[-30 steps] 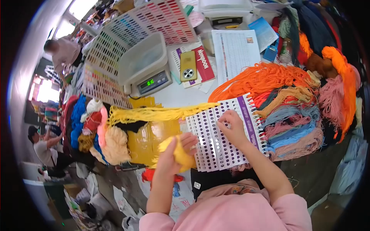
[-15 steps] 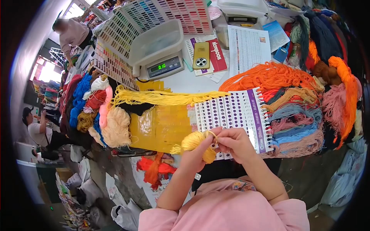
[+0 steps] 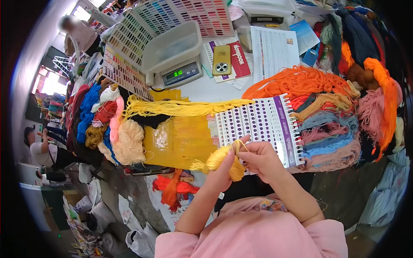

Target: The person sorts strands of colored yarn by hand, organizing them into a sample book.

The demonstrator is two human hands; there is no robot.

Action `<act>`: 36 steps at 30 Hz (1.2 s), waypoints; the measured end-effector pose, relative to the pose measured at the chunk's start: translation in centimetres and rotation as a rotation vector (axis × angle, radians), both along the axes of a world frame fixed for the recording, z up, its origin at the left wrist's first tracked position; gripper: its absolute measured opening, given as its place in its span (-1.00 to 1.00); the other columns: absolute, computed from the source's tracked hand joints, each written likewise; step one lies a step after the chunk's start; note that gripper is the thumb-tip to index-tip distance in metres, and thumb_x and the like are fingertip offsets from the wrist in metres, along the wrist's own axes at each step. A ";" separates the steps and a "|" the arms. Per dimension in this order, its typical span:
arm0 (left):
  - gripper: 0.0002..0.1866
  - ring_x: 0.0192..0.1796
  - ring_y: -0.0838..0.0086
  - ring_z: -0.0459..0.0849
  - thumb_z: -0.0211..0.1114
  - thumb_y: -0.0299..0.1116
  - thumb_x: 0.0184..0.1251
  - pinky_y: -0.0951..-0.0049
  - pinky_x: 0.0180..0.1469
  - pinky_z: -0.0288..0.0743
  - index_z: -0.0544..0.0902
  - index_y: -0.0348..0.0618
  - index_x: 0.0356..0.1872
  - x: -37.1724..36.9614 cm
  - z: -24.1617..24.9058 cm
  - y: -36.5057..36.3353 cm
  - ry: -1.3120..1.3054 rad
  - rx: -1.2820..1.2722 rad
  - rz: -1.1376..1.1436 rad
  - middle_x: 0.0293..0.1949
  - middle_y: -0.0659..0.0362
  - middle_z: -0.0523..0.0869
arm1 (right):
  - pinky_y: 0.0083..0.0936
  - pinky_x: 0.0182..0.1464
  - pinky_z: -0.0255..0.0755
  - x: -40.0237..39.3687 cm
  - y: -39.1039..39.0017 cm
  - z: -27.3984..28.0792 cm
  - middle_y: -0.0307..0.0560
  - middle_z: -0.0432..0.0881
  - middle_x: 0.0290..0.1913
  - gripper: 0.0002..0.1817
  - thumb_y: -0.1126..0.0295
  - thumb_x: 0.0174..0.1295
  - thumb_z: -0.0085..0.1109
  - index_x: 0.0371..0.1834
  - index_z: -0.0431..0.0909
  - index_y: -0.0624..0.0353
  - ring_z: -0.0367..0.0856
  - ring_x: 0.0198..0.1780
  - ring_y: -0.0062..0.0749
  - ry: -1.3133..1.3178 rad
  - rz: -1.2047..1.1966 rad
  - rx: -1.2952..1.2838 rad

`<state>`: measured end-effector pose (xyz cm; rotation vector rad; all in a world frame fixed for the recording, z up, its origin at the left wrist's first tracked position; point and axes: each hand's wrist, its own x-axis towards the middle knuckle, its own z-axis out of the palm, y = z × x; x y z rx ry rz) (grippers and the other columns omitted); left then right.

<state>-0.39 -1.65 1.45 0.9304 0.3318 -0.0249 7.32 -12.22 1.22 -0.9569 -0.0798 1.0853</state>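
Note:
My left hand (image 3: 223,172) grips a small bundle of yellow yarn (image 3: 220,160) in front of my chest. My right hand (image 3: 262,158) pinches a strand of that same bundle at its top, fingers closed on the thread. Just beyond both hands lies a spiral-bound colour sample card (image 3: 260,127) with rows of purple dots. A long hank of yellow yarn (image 3: 180,108) stretches across the table behind it, over a yellow sheet (image 3: 180,139).
A digital scale (image 3: 174,56) with a white tray stands at the back, a gold phone (image 3: 222,60) beside it. Colour charts (image 3: 142,30) lean behind. Piles of orange, pink and blue yarn (image 3: 327,112) fill the right; more skeins (image 3: 107,124) lie left. Other people are at the far left.
My right hand came off the sample card and joined my left hand at the yellow bundle, which I raised toward me. Since half a second ago both hands have barely shifted.

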 end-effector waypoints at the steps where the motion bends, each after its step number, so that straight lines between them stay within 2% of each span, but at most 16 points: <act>1: -0.39 0.13 0.39 0.27 -0.27 -0.01 0.24 0.40 0.09 0.20 0.12 -0.36 0.13 0.1 0.5 -0.2 0.019 -0.012 0.016 0.14 0.00 0.21 | -0.85 -0.76 -0.05 0.0 -0.1 0.2 -0.33 0.38 -0.68 -0.85 0.45 0.02 0.05 -0.41 0.50 0.35 0.15 -0.75 -0.83 0.011 -0.012 0.007; 5: -0.34 0.07 0.38 0.34 -0.29 0.06 0.22 0.41 0.06 0.23 0.15 -0.39 0.11 0.1 -0.1 0.5 0.001 -0.222 0.040 0.05 -0.01 0.33 | -0.87 -0.75 -0.02 0.1 -0.2 0.4 -0.30 0.42 -0.66 -0.86 0.48 0.01 0.06 -0.42 0.51 0.35 0.18 -0.75 -0.83 0.047 -0.038 0.066; 8: -0.29 0.02 0.38 0.38 -0.31 0.11 0.20 0.42 0.04 0.24 0.16 -0.40 0.10 0.1 0.1 0.4 0.007 -0.272 0.052 -0.01 -0.01 0.39 | -0.86 -0.74 -0.02 0.1 -0.2 0.2 -0.30 0.42 -0.67 -0.86 0.48 0.01 0.06 -0.43 0.51 0.36 0.18 -0.75 -0.82 0.059 -0.051 0.104; 11: -0.28 0.01 0.40 0.39 -0.30 0.12 0.19 0.43 0.04 0.24 0.15 -0.40 0.10 0.2 0.2 0.2 0.010 -0.242 0.055 -0.01 0.01 0.38 | -0.85 -0.74 -0.02 0.1 -0.1 0.3 -0.31 0.41 -0.68 -0.86 0.47 0.00 0.07 -0.45 0.52 0.35 0.18 -0.75 -0.82 0.050 -0.061 0.072; 14: -0.28 0.02 0.42 0.38 -0.30 0.12 0.19 0.44 0.04 0.24 0.14 -0.40 0.11 0.3 0.2 -0.3 0.040 -0.086 0.062 0.00 0.01 0.38 | -0.83 -0.74 -0.02 0.0 0.3 0.5 -0.32 0.40 -0.70 -0.87 0.47 -0.01 0.08 -0.46 0.52 0.34 0.17 -0.76 -0.82 -0.059 -0.046 -0.026; 18: -0.39 0.15 0.43 0.21 -0.31 0.02 0.25 0.40 0.12 0.14 0.13 -0.30 0.14 0.0 -0.2 0.1 -0.044 -0.086 -0.035 0.15 0.09 0.20 | -0.83 -0.72 0.04 -0.1 0.3 0.0 -0.31 0.41 -0.68 -0.87 0.48 -0.03 0.08 -0.45 0.52 0.34 0.20 -0.73 -0.81 -0.100 -0.027 -0.039; 23: -0.39 0.20 0.36 0.15 -0.38 0.02 0.26 0.37 0.14 0.13 0.13 -0.31 0.14 0.0 -0.4 0.7 -0.074 -0.157 -0.050 0.17 0.05 0.17 | -0.86 -0.63 0.15 0.1 -0.4 -0.5 -0.27 0.45 -0.61 -0.88 0.49 -0.02 0.06 -0.44 0.51 0.34 0.26 -0.67 -0.80 0.040 -0.092 0.124; 27: -0.25 0.08 0.34 0.32 -0.34 0.15 0.19 0.39 0.05 0.23 0.12 -0.43 0.11 0.1 0.0 0.4 0.031 -0.221 0.040 0.04 -0.03 0.33 | -0.82 -0.56 0.24 0.8 -1.0 0.3 -0.26 0.46 -0.59 -0.88 0.50 0.00 0.05 -0.42 0.50 0.33 0.33 -0.62 -0.76 0.244 -0.069 0.196; 30: -0.28 0.09 0.33 0.31 -0.38 0.12 0.21 0.36 0.07 0.21 0.13 -0.43 0.11 0.2 0.0 0.4 -0.010 -0.202 -0.027 0.07 -0.03 0.30 | -0.79 -0.50 0.30 0.5 -1.2 0.3 -0.24 0.48 -0.58 -0.87 0.49 0.01 0.04 -0.41 0.51 0.33 0.39 -0.55 -0.72 -0.004 0.063 -0.025; 32: -0.35 0.14 0.33 0.26 -0.44 0.04 0.25 0.32 0.12 0.17 0.14 -0.40 0.10 0.1 -0.3 0.8 -0.086 -0.242 -0.142 0.12 0.00 0.24 | -0.81 -0.49 0.31 0.2 -0.9 0.8 -0.23 0.49 -0.56 -0.86 0.49 0.01 0.05 -0.41 0.51 0.34 0.40 -0.54 -0.72 -0.121 0.080 -0.017; 33: -0.34 0.13 0.33 0.28 -0.43 0.05 0.25 0.32 0.12 0.17 0.14 -0.40 0.10 0.0 -0.4 0.8 -0.074 -0.248 -0.125 0.12 0.00 0.25 | -0.82 -0.49 0.31 0.1 -0.8 0.9 -0.22 0.50 -0.55 -0.86 0.48 0.01 0.05 -0.41 0.51 0.35 0.41 -0.53 -0.72 -0.179 0.088 -0.012; 36: -0.36 0.09 0.34 0.33 -0.38 0.03 0.25 0.35 0.11 0.19 0.16 -0.40 0.09 0.0 -0.3 0.7 -0.047 -0.298 -0.063 0.08 0.00 0.29 | -0.87 -0.49 0.29 0.3 -1.1 0.8 -0.18 0.53 -0.46 -0.85 0.50 -0.02 0.07 -0.39 0.51 0.37 0.41 -0.51 -0.75 -0.103 0.072 -0.002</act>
